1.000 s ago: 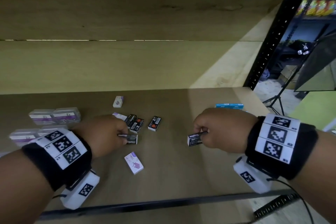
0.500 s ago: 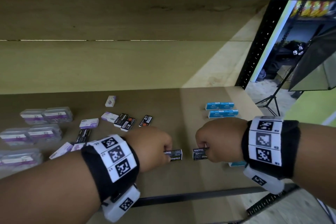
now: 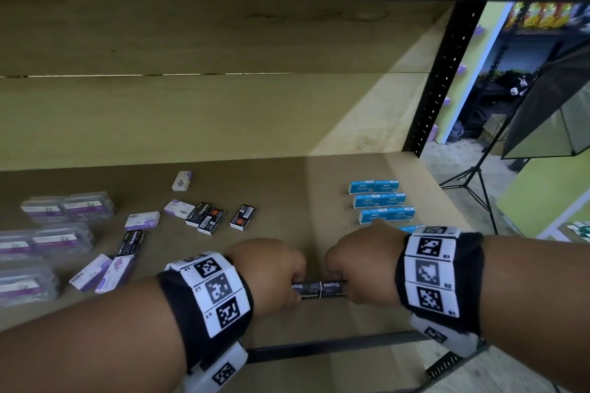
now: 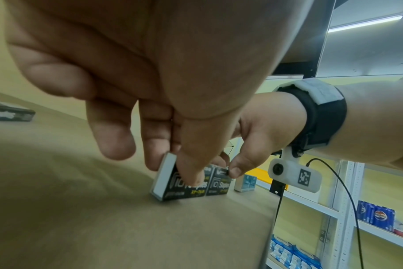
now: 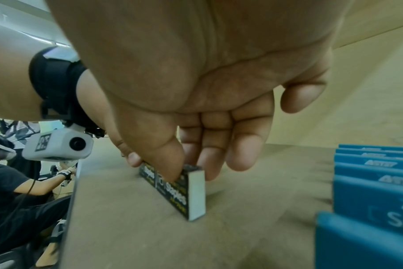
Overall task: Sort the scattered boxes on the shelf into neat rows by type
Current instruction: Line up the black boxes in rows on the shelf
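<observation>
Two black staples boxes stand on edge, end to end and touching, near the shelf's front edge. My left hand (image 3: 274,271) pinches the left black box (image 3: 305,290) between thumb and fingers. My right hand (image 3: 357,268) pinches the right black box (image 3: 333,285) the same way. In the left wrist view my left hand (image 4: 173,163) holds the left black box (image 4: 179,187), with the right black box (image 4: 219,185) just beyond it. In the right wrist view my right hand (image 5: 189,169) holds the right black box (image 5: 184,198). The wooden shelf (image 3: 287,322) carries both boxes.
Blue staples boxes (image 3: 380,201) stand in rows right of my hands, close to the right black box (image 5: 368,182). More black boxes (image 3: 207,217), purple-and-white boxes (image 3: 142,220) and clear cases (image 3: 67,207) lie to the left. A black upright (image 3: 440,73) bounds the shelf's right side.
My left hand carried its black box rightward from the scattered group until it met the box held by my right hand. The right hand drew slightly nearer the front edge.
</observation>
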